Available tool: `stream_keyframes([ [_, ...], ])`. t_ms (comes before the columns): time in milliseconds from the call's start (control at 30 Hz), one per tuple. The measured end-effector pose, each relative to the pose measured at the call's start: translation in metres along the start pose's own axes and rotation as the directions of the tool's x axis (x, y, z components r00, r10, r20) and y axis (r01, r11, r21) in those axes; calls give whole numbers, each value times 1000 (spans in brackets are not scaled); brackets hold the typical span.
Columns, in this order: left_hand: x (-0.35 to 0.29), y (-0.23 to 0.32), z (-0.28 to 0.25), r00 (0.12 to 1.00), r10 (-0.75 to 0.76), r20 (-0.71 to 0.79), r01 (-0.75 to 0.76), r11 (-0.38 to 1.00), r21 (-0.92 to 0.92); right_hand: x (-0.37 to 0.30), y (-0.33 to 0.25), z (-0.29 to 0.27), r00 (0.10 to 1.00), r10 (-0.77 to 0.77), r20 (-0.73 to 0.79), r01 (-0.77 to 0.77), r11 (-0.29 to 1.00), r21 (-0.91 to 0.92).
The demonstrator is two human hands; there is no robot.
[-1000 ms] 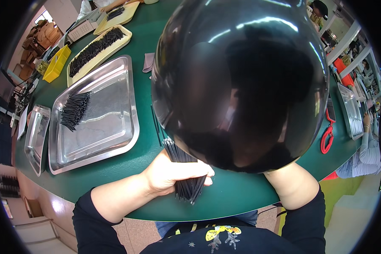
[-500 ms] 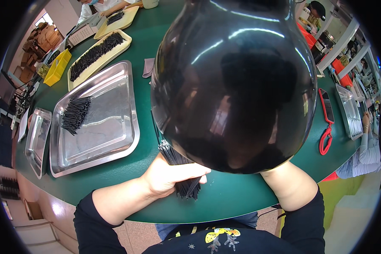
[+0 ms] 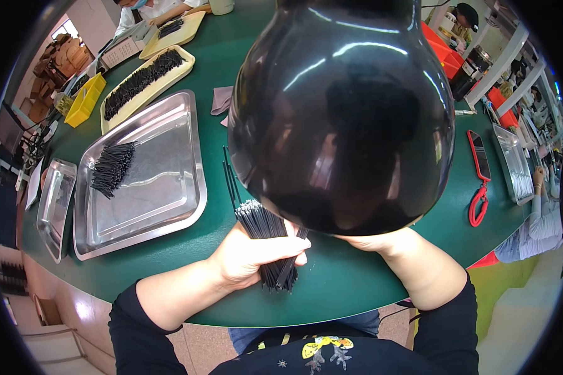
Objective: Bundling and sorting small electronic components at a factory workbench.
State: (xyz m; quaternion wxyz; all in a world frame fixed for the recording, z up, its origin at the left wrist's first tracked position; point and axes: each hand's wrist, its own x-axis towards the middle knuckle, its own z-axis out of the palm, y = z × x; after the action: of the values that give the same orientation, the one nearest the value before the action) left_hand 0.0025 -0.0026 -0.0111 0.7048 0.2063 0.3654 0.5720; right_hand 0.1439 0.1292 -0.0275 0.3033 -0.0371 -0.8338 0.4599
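Observation:
My left hand (image 3: 249, 255) is wrapped round a thick bundle of thin black wires (image 3: 261, 222) with pale, shiny tips. The bundle leans slightly, its lower ends poking out beneath my fingers just above the green table. A few longer black strands rise from its upper left side. Only the wrist and lower part of my right hand (image 3: 381, 242) show, to the right of the bundle. A big glossy black lamp shade (image 3: 344, 137) covers its fingers, so whether it grips anything stays hidden.
Left on the table (image 3: 231, 306) is a metal tray (image 3: 162, 181) with a pile of black wires (image 3: 113, 169). A narrow metal tray (image 3: 56, 206), yellow bin (image 3: 86, 100) and cream tray (image 3: 184, 65) of wires lie around it. A red-cased phone (image 3: 480, 155) rests right. Other people work beyond.
My right hand has moved left, closer to the bundle, showing more beneath the shade. The lamp shade appears slightly higher and further left in view. My left hand keeps its hold.

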Motion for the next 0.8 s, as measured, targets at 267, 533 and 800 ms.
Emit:
stream_keyframes([
  [267, -1, 1, 2, 999, 39, -33, -38, 999, 25, 1, -19, -2, 712, 691, 126, -487, 357, 797],
  [533, -4, 2, 7, 992, -4, -129, -4, 998, -61, -4, -8, 6, 986, 166, 5, -164, 973, 162],
  [800, -9, -13, -13, 810, 500, 307, -571, 548, 611, 19, -12, 2, 681, 710, 178, -487, 258, 834],
])
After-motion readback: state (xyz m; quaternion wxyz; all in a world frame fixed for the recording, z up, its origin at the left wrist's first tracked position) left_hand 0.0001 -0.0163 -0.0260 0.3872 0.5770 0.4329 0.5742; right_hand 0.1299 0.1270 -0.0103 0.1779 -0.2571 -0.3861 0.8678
